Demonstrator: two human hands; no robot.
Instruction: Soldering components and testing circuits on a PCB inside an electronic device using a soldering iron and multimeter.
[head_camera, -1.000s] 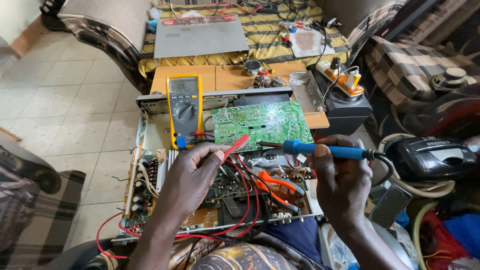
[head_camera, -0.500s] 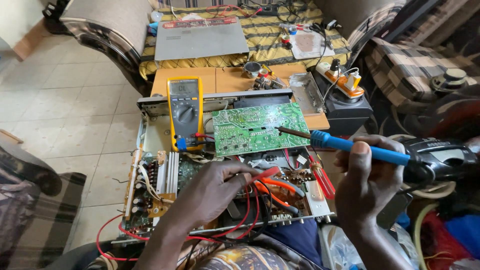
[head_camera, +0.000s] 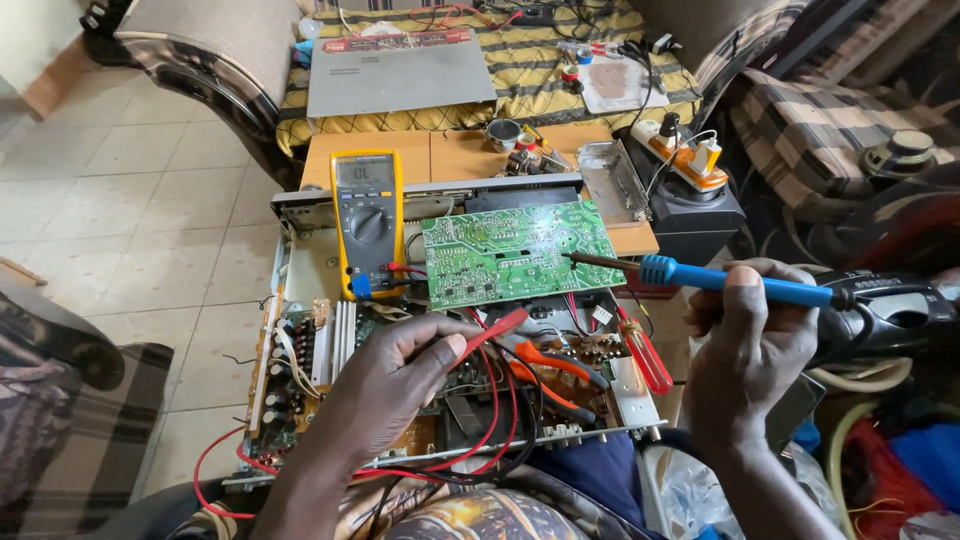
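left hand (head_camera: 395, 375) grip pinching red probe (head_camera: 497, 328) over open amp chassis (head_camera: 300, 350) on lap. right hand (head_camera: 750, 350) grip closed round blue soldering iron (head_camera: 720, 281), tip touching green circuit board (head_camera: 518, 252) propped on chassis. yellow multimeter (head_camera: 368, 222) beside board. behind: orange worktop (head_camera: 440, 155), tiled floor (head_camera: 140, 220), sofa w/ striped cloth (head_camera: 530, 70).

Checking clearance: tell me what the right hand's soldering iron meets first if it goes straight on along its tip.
Most likely the green circuit board: the soldering iron in the right hand points left at its right edge, though depth is unclear.
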